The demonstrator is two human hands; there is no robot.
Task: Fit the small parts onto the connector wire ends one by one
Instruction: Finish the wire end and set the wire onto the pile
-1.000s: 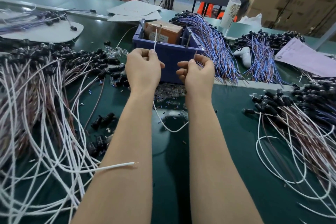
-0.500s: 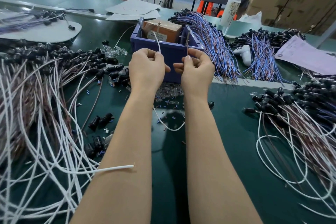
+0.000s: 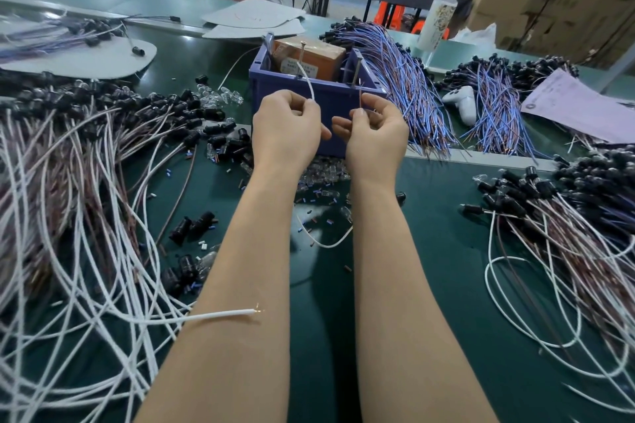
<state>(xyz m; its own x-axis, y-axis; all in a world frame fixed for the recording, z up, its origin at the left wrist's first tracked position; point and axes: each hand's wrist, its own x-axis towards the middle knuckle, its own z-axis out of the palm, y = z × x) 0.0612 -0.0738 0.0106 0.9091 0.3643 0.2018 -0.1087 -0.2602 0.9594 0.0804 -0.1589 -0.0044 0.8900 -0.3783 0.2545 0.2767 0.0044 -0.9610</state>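
Both hands are raised in front of a blue bin. My left hand (image 3: 287, 129) pinches a white wire end (image 3: 308, 82) that curves up above the fingers. My right hand (image 3: 374, 132) pinches a thin brown wire end (image 3: 359, 93) that stands upright. The white wire's slack (image 3: 326, 244) loops down between my forearms to the green table. A heap of small clear and blue parts (image 3: 323, 175) lies on the table just below my hands. Whether a small part sits between my fingers cannot be seen.
The blue bin (image 3: 330, 96) holds a brown box (image 3: 311, 57). White and brown wires with black connectors (image 3: 86, 134) spread over the left; a similar pile (image 3: 567, 216) lies right. Blue-purple wire bundles (image 3: 402, 79), a white bottle (image 3: 438, 14) and a paper sheet (image 3: 580, 106) lie behind.
My hands came closer together, then drew slightly apart. The white wire end tilted from upright to a curve leaning left; the brown wire end now stands above my right fingers.
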